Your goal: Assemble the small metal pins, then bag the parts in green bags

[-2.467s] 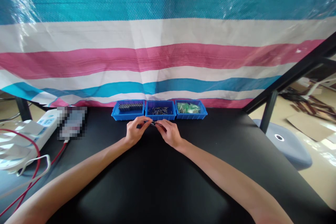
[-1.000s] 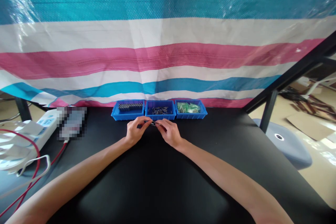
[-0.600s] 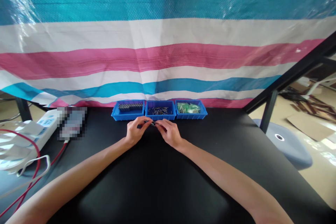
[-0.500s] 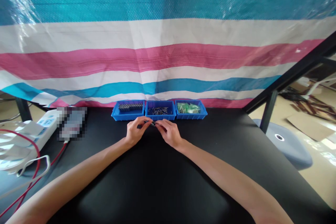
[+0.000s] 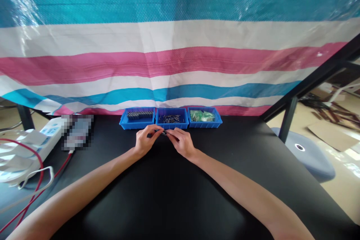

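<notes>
My left hand [image 5: 146,139] and my right hand [image 5: 181,141] meet fingertip to fingertip over the black table [image 5: 174,195], just in front of the middle blue bin [image 5: 172,118]. Both pinch a small dark metal part [image 5: 164,132] between them; its exact shape is too small to make out. The middle bin holds several thin metal pins. The left blue bin [image 5: 137,117] holds a row of dark cylindrical pieces. The right blue bin [image 5: 204,116] holds green packets.
A striped tarp [image 5: 174,56] hangs behind the bins. A white power strip [image 5: 49,133] with red cables [image 5: 30,191] and a blurred device [image 5: 77,131] lie at the left. A black frame leg [image 5: 287,122] and a grey round stool [image 5: 309,153] stand at the right.
</notes>
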A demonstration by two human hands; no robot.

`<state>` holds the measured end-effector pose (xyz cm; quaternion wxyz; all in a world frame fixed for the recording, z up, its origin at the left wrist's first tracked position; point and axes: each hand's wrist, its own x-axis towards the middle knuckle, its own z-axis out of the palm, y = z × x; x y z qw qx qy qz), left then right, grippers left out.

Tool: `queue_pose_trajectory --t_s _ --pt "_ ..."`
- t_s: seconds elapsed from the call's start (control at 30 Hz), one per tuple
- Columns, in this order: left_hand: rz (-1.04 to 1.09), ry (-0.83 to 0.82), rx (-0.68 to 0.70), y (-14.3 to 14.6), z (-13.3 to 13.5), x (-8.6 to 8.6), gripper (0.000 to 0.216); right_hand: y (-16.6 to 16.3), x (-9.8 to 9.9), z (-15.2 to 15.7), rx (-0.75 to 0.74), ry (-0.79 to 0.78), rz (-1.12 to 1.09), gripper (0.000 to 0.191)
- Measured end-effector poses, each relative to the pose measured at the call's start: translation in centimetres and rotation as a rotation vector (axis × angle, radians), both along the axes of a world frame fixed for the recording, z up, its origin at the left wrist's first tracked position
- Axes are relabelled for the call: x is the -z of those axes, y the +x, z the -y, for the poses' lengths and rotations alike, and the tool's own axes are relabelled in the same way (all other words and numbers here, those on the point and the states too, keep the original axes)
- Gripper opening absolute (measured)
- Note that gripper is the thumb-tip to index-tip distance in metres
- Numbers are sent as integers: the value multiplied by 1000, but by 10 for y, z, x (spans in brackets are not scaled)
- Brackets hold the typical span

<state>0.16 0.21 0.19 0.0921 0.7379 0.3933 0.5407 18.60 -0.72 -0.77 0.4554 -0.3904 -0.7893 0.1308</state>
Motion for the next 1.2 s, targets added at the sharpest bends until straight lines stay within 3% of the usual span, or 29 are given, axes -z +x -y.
queue_pose_trajectory --t_s 0.83,1.2 --pt "-27 2 44 -2 -1 0 12 -1 -4 2 -10 -11 -27 21" --pt "-5 -76 48 -2 2 0 12 -1 -5 2 -10 0 -26 20"
